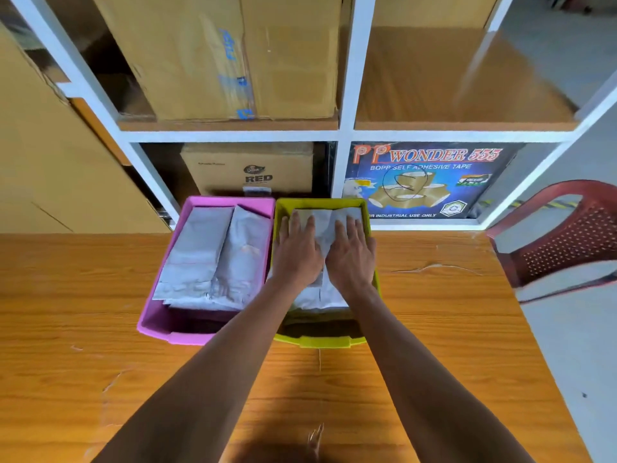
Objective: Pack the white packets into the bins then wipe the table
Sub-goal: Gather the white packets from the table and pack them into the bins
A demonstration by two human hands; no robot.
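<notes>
Pressing down flat, fingers straight: left hand (295, 253) and right hand (351, 259) lying side by side on white packets (322, 225) inside yellow bin (325, 341). Touching alongside, pink bin (187, 335) holding more packets (213, 255). Crowding behind: shelf boxes (250, 168), tape carton (424, 178); red chair (567, 235) sitting right of wooden table (100, 329).

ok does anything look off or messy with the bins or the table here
Nothing is spilled. The packets in the pink bin lie slanted, their near ends riding up to its rim. Both hands, left and right, press flat on the packets in the yellow-green bin. The wooden table shows scuffs and scratches.
</notes>
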